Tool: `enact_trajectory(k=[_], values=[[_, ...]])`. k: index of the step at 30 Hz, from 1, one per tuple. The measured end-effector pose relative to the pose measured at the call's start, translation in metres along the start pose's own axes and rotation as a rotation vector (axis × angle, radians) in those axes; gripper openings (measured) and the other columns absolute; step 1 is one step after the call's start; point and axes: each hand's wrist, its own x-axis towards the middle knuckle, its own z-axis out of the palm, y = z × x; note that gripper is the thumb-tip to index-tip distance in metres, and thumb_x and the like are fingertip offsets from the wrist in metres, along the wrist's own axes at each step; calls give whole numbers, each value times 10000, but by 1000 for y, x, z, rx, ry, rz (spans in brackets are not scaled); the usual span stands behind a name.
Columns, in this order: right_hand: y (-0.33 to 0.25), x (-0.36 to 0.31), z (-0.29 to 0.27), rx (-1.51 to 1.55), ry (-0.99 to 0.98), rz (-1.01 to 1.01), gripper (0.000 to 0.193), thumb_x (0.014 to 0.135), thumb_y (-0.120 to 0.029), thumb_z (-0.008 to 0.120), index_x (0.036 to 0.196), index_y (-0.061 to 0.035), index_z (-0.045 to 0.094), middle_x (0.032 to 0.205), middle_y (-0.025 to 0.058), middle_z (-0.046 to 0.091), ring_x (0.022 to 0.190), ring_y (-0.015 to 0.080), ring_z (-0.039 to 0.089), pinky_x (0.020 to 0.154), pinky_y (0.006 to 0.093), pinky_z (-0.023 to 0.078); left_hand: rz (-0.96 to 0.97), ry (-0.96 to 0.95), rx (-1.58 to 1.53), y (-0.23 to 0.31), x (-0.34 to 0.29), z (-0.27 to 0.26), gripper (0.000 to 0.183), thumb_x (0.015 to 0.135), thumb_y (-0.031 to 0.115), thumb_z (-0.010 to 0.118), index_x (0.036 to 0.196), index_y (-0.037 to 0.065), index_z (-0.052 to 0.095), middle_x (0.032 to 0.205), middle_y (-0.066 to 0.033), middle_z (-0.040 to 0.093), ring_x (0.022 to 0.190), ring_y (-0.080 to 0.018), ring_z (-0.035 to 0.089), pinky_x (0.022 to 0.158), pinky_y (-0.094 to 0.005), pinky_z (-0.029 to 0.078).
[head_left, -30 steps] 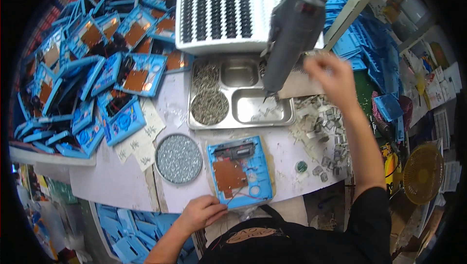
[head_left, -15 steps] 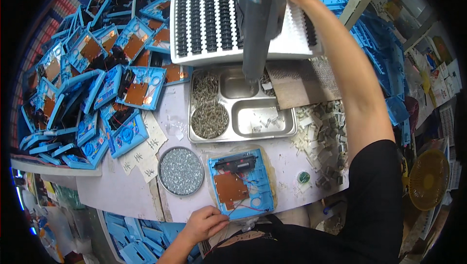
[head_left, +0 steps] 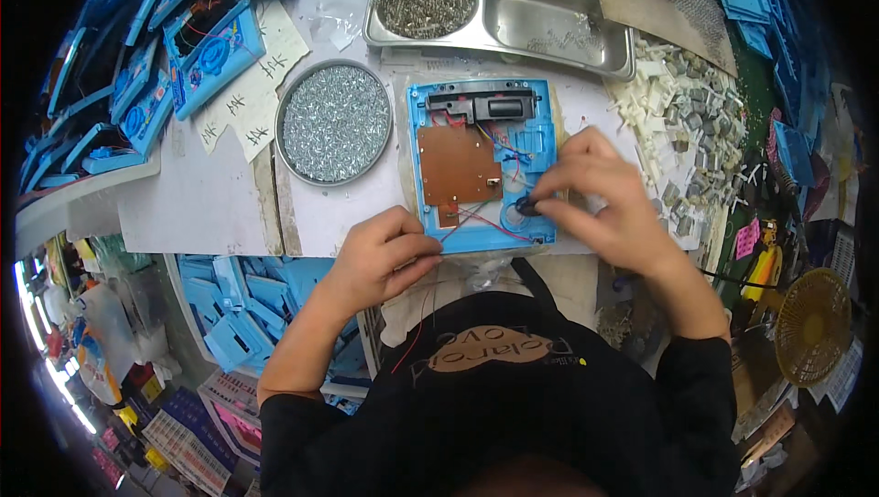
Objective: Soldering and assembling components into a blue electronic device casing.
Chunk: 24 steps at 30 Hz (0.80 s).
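A blue plastic casing [head_left: 534, 142], its inner side facing up, lies in front of me. It holds a brown circuit board [head_left: 455, 165], a black module [head_left: 499, 108] along its far edge and several thin coloured wires. My left hand [head_left: 389, 254] is closed at the near left corner, pinching a thin wire [head_left: 468, 218]; a red length of wire hangs below the fingers. Over the round ring at the casing's near right, my right hand [head_left: 600, 199] grips a small dark round part [head_left: 526, 207]. The fingers partly cover it, so its exact kind does not show.
A round tray of small screws [head_left: 334, 126] stands left of the casing. Beyond is a metal tray [head_left: 494, 43] with springs. White and grey small parts [head_left: 682, 121] are heaped at right. More blue casings are piled at far left [head_left: 215, 57] and below the table [head_left: 243, 309].
My right hand has come down from the white foam tray at the back and now holds a small dark part at the casing. My view has shifted nearer; the left hand stays at the corner.
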Motion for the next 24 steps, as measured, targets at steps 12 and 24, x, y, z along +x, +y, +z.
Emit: enact_trajectory(k=[12, 24], values=[[28, -8, 30, -349, 56, -370, 271, 698, -114, 847, 931, -130, 710, 1055, 14, 699, 989, 303, 551, 842, 394, 468, -4, 40, 25, -1, -3, 5, 214, 762, 77, 844, 950, 89, 743, 862, -58, 602, 732, -228, 633, 618, -345, 511], [33, -26, -37, -364, 329, -66, 188, 784, -86, 746, 971, -63, 735, 979, 94, 708, 1006, 297, 621, 911, 419, 489, -7, -27, 111, 7, 0, -2, 264, 735, 83, 851, 967, 100, 727, 855, -64, 612, 730, -247, 640, 619, -362, 515]])
